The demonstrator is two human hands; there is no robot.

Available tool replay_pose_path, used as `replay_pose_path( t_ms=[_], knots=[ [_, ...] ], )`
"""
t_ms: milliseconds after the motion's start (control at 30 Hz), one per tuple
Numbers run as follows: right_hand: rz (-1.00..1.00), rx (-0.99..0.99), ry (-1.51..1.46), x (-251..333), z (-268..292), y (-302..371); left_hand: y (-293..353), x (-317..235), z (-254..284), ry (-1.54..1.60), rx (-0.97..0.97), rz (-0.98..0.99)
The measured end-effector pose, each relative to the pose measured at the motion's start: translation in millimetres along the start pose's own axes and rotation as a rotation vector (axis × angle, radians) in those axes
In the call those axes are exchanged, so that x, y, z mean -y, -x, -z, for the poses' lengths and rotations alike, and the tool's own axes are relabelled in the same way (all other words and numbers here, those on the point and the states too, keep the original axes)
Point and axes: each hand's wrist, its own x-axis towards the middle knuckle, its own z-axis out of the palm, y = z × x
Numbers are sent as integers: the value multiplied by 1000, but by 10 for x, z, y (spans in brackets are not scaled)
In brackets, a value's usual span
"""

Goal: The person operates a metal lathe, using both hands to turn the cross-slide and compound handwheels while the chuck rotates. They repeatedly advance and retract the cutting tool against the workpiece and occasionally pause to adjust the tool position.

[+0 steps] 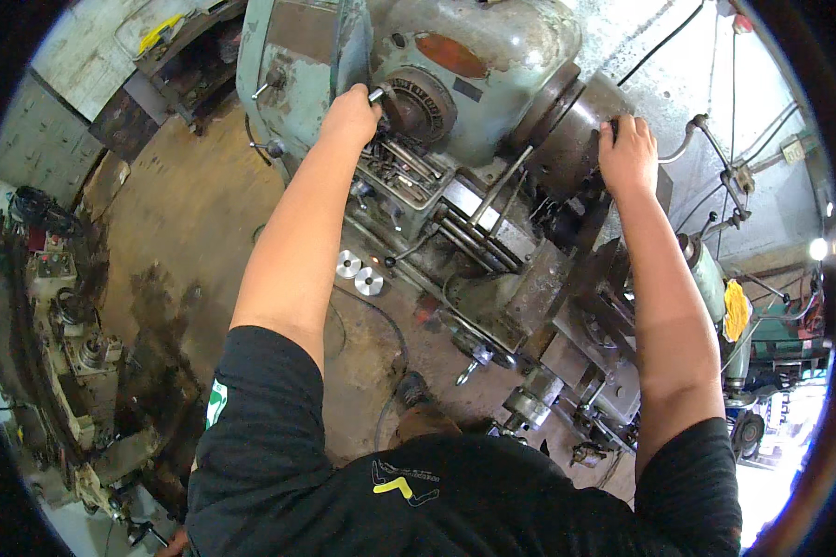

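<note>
A worn green metal lathe (492, 93) stands in front of me. My left hand (348, 119) is closed around a short lever (376, 95) beside the round dark selector dial (420, 107) on its headstock. To the right, my right hand (630, 158) grips the rim of the big steel chuck (567, 139), its fingers bent over the far side. What the right fingertips touch is partly hidden. Below the dial, a metal tray (404, 176) holds several loose steel tools and rods.
Two shiny metal discs (369, 281) lie low beside the lathe bed. A long handle (502, 186) slants up near the chuck. The carriage handwheel (478, 343) juts toward me. Other machinery (84, 353) stands at left, and a yellow cloth (736, 311) hangs at right.
</note>
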Motion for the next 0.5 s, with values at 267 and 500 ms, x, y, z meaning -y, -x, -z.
replay_pose_path(
  t_ms=[267, 500],
  knots=[
    [99, -11, -14, 194, 7, 496, -92, 426, -517, -60, 311, 174],
    [97, 1, -42, 221, -12, 553, 547, -372, -597, 112, 289, 81]
  ],
)
